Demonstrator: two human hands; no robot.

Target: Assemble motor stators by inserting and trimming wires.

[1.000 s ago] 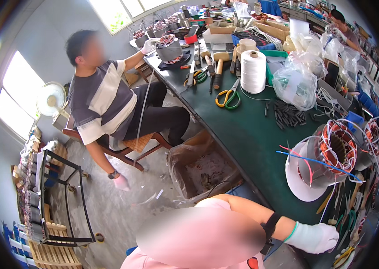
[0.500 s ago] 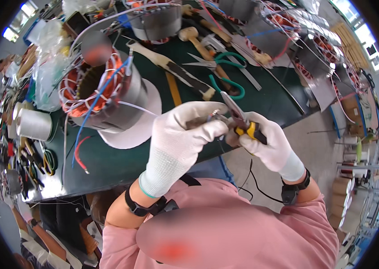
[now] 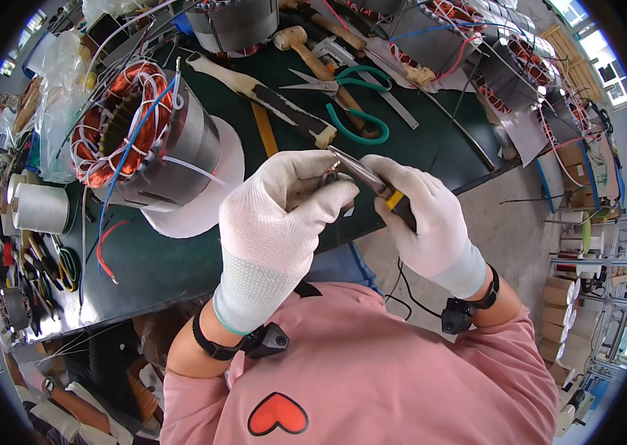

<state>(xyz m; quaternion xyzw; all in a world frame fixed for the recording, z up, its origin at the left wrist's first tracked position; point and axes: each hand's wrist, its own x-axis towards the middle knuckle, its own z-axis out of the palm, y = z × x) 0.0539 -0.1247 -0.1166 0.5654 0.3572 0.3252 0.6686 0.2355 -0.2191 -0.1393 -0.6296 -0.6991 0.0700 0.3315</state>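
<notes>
My left hand (image 3: 276, 196), in a white knit glove, is closed with thumb and fingers pinching a small metal-tipped wire end (image 3: 331, 176). Mostly hidden in the glove, its exact form does not show. My right hand (image 3: 428, 219), also gloved, grips pliers (image 3: 361, 172) by their yellow and black handles. The plier jaws point up and left, close to the fingertips of my left hand and the wire end. On the left stands a motor stator (image 3: 187, 141) with copper windings. A white lead (image 3: 193, 169) runs from it toward my left hand and passes behind the glove.
On the green table (image 3: 150, 285) lie green-handled scissors (image 3: 361, 122), a worn wooden-handled tool (image 3: 261, 96), a mallet (image 3: 295, 41) and a steel ruler (image 3: 398, 111). More stators (image 3: 439, 44) stand behind. A white thread spool (image 3: 40, 208) sits left; a co-worker's arm (image 3: 80, 400) shows lower left.
The pliers have turned from pointing steeply up to lying more slanted, jaws nearer my left fingertips. Both hands appear slightly further left, as the whole view has shifted.
</notes>
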